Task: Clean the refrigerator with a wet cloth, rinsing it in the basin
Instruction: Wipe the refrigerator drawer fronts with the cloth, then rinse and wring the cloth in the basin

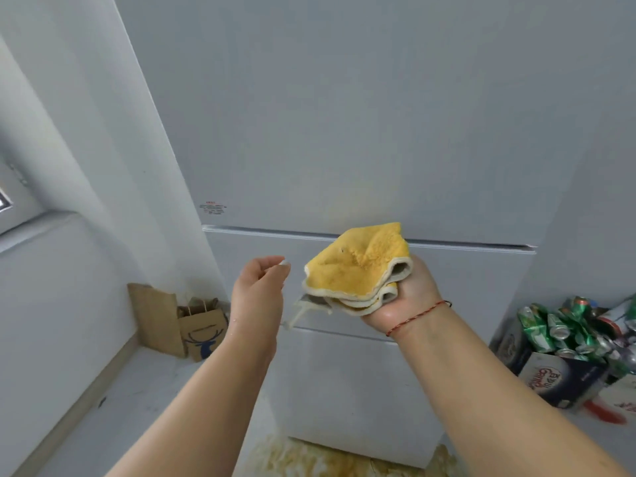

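A white refrigerator (344, 132) fills the view ahead, its doors closed, with a seam between upper and lower door. My right hand (406, 297) holds a folded yellow cloth (358, 266) with a white edge, palm up, in front of the lower door. A white strap hangs from the cloth's underside. My left hand (256, 290) hovers just left of the cloth, fingers loosely curled, holding nothing. No basin is in view.
Two brown paper bags (192, 325) lean against the wall at the left of the refrigerator. Boxes with crushed green cans (564, 335) stand at the right. A yellowish stain (309, 459) spreads over the floor at the refrigerator's foot.
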Available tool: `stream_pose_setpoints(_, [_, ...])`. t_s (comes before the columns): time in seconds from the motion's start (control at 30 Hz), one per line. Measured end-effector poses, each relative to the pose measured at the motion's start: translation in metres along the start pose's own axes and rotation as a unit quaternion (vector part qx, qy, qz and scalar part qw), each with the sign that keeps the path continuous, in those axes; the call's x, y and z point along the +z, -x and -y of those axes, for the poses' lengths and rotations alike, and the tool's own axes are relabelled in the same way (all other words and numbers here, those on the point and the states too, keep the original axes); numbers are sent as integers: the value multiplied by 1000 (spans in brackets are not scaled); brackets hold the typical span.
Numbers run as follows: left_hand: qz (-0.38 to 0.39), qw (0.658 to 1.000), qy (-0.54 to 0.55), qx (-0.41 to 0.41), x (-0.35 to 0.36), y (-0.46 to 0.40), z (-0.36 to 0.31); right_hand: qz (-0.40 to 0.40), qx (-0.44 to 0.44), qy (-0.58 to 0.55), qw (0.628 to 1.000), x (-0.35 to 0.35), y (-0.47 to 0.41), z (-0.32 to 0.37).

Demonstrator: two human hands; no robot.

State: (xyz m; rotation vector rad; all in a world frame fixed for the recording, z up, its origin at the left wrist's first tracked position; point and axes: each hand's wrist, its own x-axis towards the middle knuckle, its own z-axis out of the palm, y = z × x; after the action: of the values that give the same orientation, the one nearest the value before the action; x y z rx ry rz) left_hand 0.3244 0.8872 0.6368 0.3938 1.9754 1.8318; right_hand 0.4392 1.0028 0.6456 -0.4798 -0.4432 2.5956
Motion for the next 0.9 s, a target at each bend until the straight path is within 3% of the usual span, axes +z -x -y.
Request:
stream_pose_setpoints(0.13, [83, 995, 1, 52, -40, 20, -12, 7, 38, 74, 997, 10, -26, -51])
stream_pose_setpoints(0.27, [129, 991, 3, -31, -94, 34, -8, 16, 94, 214, 972, 43, -28, -132])
stream_pose_setpoints(0.4, [42, 997, 5, -68, -191, 43, 11, 26, 119, 258, 958, 70, -19, -227])
stream_pose_setpoints(0.57, [-47, 988, 114, -90, -333, 74, 36, 96, 218, 281, 930, 98, -2, -344])
stream_pose_setpoints(0.73, [-116, 972, 181, -98, -461, 113, 61, 109, 274, 404, 866, 121, 16, -463])
stream_pose_setpoints(0.9, [-221, 959, 135, -116, -581, 162, 97, 103, 284, 511, 805, 143, 34, -574])
